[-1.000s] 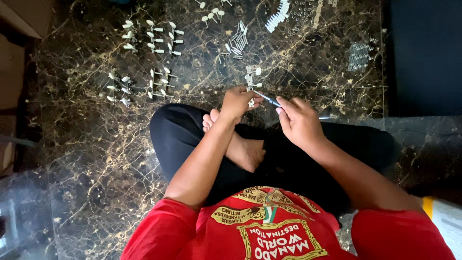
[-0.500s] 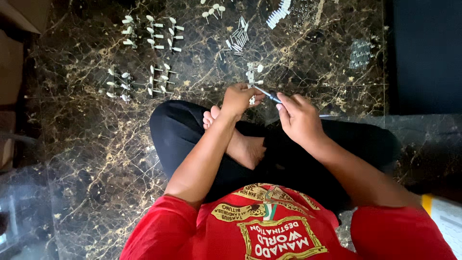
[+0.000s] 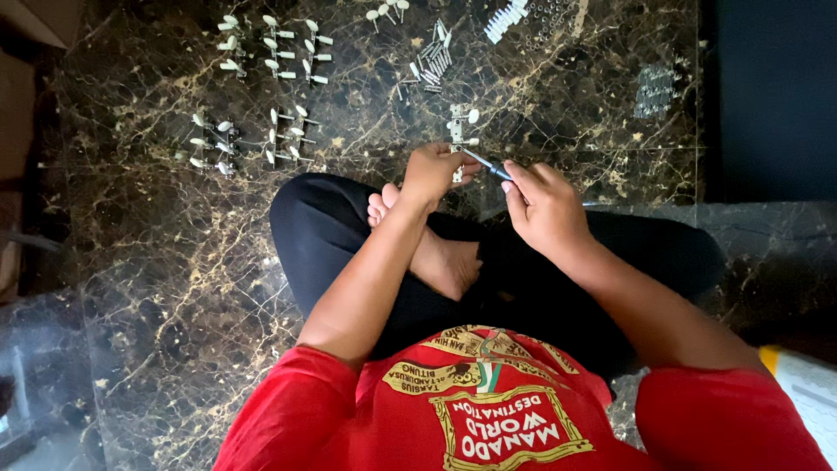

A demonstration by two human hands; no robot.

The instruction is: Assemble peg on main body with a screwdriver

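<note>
I sit cross-legged on a dark marble floor (image 3: 174,288). My left hand (image 3: 433,171) grips a small metal plate with white-knobbed tuning pegs (image 3: 459,127), held upright just above the floor. My right hand (image 3: 542,202) holds a small screwdriver (image 3: 488,166) whose tip points at the plate from the right. Both hands are close together, in front of my bare foot (image 3: 440,253).
Rows of similar pegged plates (image 3: 261,96) lie on the floor at the upper left. A pile of loose metal shafts (image 3: 432,61), white parts (image 3: 506,17) and small dark pieces (image 3: 654,87) lie further out. A dark wall or panel stands at the right.
The hands stay together on the peg plate and screwdriver; only slight shifts of the fingers and the camera view show.
</note>
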